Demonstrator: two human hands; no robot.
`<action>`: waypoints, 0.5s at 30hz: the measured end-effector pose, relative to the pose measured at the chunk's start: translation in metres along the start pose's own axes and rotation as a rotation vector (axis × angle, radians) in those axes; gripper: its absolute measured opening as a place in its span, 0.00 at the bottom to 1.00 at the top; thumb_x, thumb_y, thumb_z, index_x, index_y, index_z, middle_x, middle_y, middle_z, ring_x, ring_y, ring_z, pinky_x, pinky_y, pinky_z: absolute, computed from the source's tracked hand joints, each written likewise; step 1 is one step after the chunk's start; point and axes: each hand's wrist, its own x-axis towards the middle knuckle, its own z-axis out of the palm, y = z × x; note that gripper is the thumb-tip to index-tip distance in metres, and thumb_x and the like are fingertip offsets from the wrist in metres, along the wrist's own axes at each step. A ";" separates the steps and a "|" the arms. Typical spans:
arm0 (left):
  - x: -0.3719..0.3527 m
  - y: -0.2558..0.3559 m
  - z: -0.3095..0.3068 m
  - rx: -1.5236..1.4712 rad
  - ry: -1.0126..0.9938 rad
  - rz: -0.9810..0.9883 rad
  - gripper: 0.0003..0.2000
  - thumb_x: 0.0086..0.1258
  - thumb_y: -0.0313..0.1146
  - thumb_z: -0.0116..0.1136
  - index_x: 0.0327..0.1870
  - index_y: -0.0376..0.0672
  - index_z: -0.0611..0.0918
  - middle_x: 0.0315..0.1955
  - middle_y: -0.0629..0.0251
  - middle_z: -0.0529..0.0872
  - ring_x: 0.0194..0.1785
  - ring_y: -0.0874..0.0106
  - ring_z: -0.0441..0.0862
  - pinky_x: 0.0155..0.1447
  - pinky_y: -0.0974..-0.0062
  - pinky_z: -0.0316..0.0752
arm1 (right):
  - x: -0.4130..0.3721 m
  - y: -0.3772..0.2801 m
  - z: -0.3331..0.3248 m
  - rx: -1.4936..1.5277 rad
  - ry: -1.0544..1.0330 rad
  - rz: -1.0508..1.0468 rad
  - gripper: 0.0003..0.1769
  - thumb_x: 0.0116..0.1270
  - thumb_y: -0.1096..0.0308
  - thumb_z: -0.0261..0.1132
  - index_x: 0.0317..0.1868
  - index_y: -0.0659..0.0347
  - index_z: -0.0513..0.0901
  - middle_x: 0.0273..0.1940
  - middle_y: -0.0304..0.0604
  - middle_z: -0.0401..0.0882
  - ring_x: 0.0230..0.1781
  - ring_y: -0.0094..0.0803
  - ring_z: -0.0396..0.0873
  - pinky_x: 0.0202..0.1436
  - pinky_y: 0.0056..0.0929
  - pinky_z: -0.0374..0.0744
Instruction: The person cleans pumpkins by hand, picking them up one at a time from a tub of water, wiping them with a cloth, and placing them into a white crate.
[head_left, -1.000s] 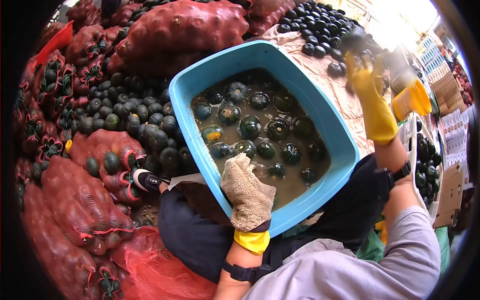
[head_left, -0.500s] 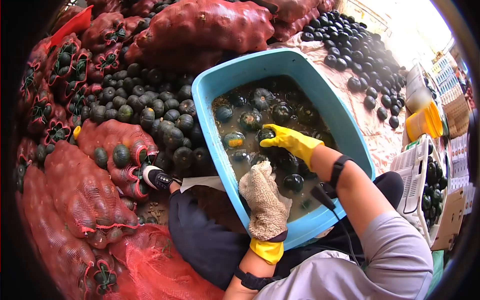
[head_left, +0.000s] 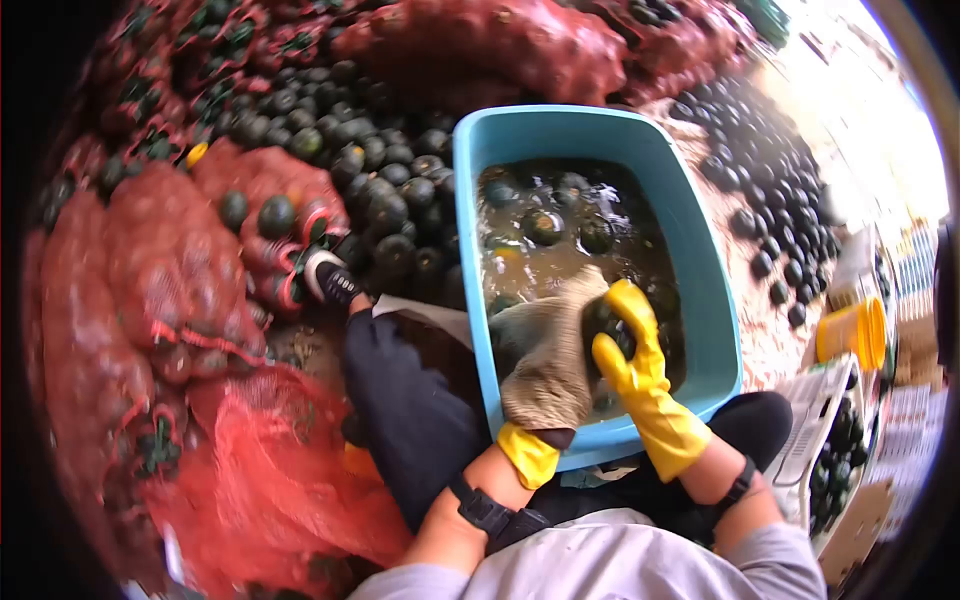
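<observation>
held squash: a dark, rounded squash (head_left: 605, 330) in the near half of the blue tub (head_left: 722, 300), right of its middle line; partly covered, and whether its underside touches the brown water (head_left: 535, 268) cannot be told.

right hand: the yellow-gloved right hand (head_left: 645, 385) reaches in over the tub's near right corner; its fingers (head_left: 634, 308) and thumb curl about the squash, gripping it from the right.

left hand: the left hand (head_left: 550, 370), within a tan cloth mitt (head_left: 580, 300), bears against or lies just beside the squash's left side; the mitt hides its fingers, so their closure cannot be told.

key relation: the squash sits between the two hands, left of the right fingers and right of the mitt; neither hand is clearly nearer. its shape shows no certain long axis.

edges: the tub's long axis runs away from the person; its near edge passes beneath both forearms.

room within: brown water shows between the squash and the tub's right edge; floating squashes (head_left: 543, 228) lie toward the far edge.

surroundings: a heap of squashes (head_left: 385, 205) beyond the left edge; beyond the right edge, squashes spread on a pale sheet (head_left: 690, 150), and a white crate (head_left: 800, 425) off the near right corner.
</observation>
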 end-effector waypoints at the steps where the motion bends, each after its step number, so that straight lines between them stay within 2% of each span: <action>1: -0.005 0.002 0.004 0.050 -0.014 0.019 0.30 0.62 0.22 0.71 0.69 0.34 0.77 0.60 0.52 0.86 0.65 0.56 0.86 0.72 0.62 0.80 | 0.005 0.007 -0.003 0.106 0.047 0.307 0.36 0.71 0.61 0.80 0.76 0.57 0.79 0.73 0.53 0.78 0.76 0.46 0.76 0.82 0.45 0.71; 2: -0.007 0.004 0.007 0.087 -0.029 0.041 0.30 0.63 0.22 0.70 0.69 0.34 0.77 0.60 0.51 0.86 0.66 0.55 0.86 0.73 0.62 0.79 | 0.018 0.000 -0.006 0.203 0.105 0.621 0.35 0.71 0.61 0.79 0.75 0.57 0.79 0.72 0.52 0.79 0.73 0.43 0.77 0.80 0.42 0.73; 3: -0.007 0.005 0.010 0.120 -0.042 0.074 0.30 0.63 0.22 0.70 0.69 0.35 0.78 0.60 0.51 0.86 0.66 0.55 0.86 0.73 0.62 0.79 | 0.020 0.000 -0.015 0.213 0.074 0.712 0.34 0.72 0.62 0.78 0.75 0.59 0.78 0.72 0.50 0.79 0.70 0.38 0.79 0.75 0.36 0.77; 4: -0.007 0.008 0.009 0.145 -0.056 0.098 0.30 0.63 0.22 0.70 0.69 0.35 0.78 0.60 0.51 0.86 0.66 0.55 0.86 0.73 0.61 0.79 | -0.021 0.013 -0.012 0.089 0.062 0.435 0.34 0.71 0.61 0.78 0.75 0.60 0.78 0.73 0.51 0.78 0.71 0.41 0.78 0.78 0.41 0.74; 6: -0.006 0.013 0.007 0.190 -0.082 0.139 0.29 0.64 0.22 0.70 0.69 0.36 0.78 0.61 0.51 0.86 0.67 0.55 0.86 0.74 0.61 0.79 | -0.057 -0.008 -0.017 0.220 -0.053 0.379 0.37 0.69 0.60 0.79 0.75 0.61 0.78 0.72 0.52 0.78 0.73 0.46 0.76 0.81 0.46 0.70; 7: -0.004 0.016 0.006 0.211 -0.103 0.164 0.29 0.64 0.22 0.69 0.70 0.36 0.78 0.61 0.51 0.86 0.67 0.55 0.85 0.74 0.61 0.79 | -0.054 -0.010 -0.019 0.124 -0.069 0.062 0.40 0.67 0.60 0.80 0.76 0.62 0.76 0.72 0.53 0.77 0.75 0.50 0.74 0.84 0.50 0.66; 8: -0.003 0.017 0.006 0.235 -0.119 0.188 0.29 0.64 0.22 0.69 0.70 0.36 0.78 0.61 0.50 0.86 0.67 0.54 0.85 0.74 0.61 0.78 | -0.038 -0.007 -0.029 -0.061 -0.096 -0.164 0.40 0.67 0.63 0.79 0.77 0.61 0.75 0.70 0.56 0.78 0.73 0.51 0.76 0.82 0.47 0.68; 9: -0.005 0.017 0.006 0.254 -0.133 0.202 0.29 0.64 0.22 0.69 0.70 0.37 0.79 0.62 0.50 0.86 0.68 0.54 0.85 0.74 0.61 0.78 | -0.033 0.009 -0.025 -0.112 0.009 -0.036 0.38 0.68 0.65 0.78 0.77 0.61 0.75 0.70 0.56 0.78 0.73 0.49 0.76 0.81 0.46 0.69; 11: -0.006 0.018 0.005 0.284 -0.155 0.232 0.29 0.65 0.22 0.69 0.70 0.37 0.79 0.62 0.50 0.86 0.68 0.54 0.85 0.75 0.61 0.78 | -0.010 0.017 -0.016 0.016 0.232 0.466 0.34 0.73 0.68 0.75 0.77 0.60 0.75 0.69 0.53 0.78 0.71 0.43 0.76 0.78 0.43 0.72; 12: -0.005 0.019 0.005 0.297 -0.155 0.249 0.29 0.65 0.22 0.68 0.70 0.38 0.79 0.62 0.50 0.86 0.68 0.54 0.85 0.75 0.61 0.78 | 0.000 0.009 -0.021 0.135 0.233 0.607 0.36 0.73 0.68 0.75 0.79 0.59 0.74 0.69 0.50 0.79 0.71 0.40 0.77 0.80 0.43 0.70; 14: -0.002 0.022 0.002 0.311 -0.161 0.285 0.28 0.66 0.22 0.68 0.70 0.38 0.80 0.63 0.49 0.86 0.69 0.53 0.84 0.76 0.61 0.77 | -0.009 -0.009 -0.035 0.240 -0.014 0.369 0.37 0.73 0.66 0.75 0.79 0.61 0.74 0.71 0.49 0.79 0.70 0.41 0.78 0.82 0.43 0.69; 15: -0.001 0.023 0.000 0.322 -0.172 0.297 0.28 0.66 0.22 0.68 0.70 0.39 0.80 0.63 0.49 0.86 0.69 0.53 0.84 0.76 0.61 0.77 | -0.014 -0.012 -0.041 0.469 -0.129 0.296 0.35 0.74 0.60 0.74 0.77 0.64 0.77 0.72 0.50 0.80 0.72 0.42 0.77 0.84 0.44 0.66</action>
